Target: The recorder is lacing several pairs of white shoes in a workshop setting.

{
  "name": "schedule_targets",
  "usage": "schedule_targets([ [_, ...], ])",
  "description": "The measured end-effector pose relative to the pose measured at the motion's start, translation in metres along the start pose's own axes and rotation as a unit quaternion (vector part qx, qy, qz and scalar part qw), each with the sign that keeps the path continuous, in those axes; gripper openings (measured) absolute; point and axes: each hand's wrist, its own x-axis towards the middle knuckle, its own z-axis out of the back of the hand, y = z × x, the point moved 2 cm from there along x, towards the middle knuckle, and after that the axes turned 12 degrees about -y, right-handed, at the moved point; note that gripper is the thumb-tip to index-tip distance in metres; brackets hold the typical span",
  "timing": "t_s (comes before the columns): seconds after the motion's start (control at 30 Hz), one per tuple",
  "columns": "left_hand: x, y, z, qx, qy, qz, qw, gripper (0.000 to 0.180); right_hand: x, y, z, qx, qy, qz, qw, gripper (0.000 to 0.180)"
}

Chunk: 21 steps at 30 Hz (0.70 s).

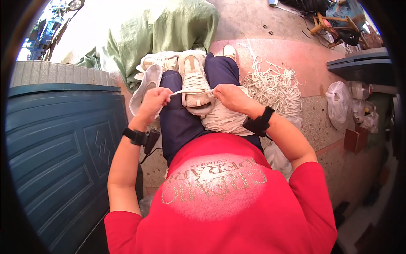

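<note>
Head view: left hand [153,101] and right hand [228,95] each grip the white lace [186,90] across the sneaker [194,80].

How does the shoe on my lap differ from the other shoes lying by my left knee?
The shoe on the lap lies sole-down, its lace pulled taut between left hand and right hand; the other shoes lie heaped on the floor, untouched. All are white sneakers.

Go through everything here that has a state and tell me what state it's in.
left hand: closed, pinching the lace end
right hand: closed, pinching the other lace end
lace: pulled taut across the shoe
shoe: resting on the lap, partly laced
loose laces: heaped on the floor
</note>
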Motion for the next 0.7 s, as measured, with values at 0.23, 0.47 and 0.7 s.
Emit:
schedule_targets([
  [0.23, -0.010, 0.022, -0.025, 0.070, -0.021, -0.061, 0.995, 0.020, 0.006, 0.000, -0.013, -0.149, -0.074, 0.071, 0.984, 0.011],
  [0.47, -0.012, 0.013, -0.018, 0.294, -0.153, -0.321, 0.887, 0.014, 0.011, 0.017, -0.026, -0.310, -0.036, 0.165, 0.935, 0.007],
  [0.7, -0.010, 0.014, -0.037, 0.297, -0.187, -0.353, 0.867, 0.011, 0.011, 0.015, -0.023, -0.296, -0.049, 0.106, 0.948, 0.007],
])
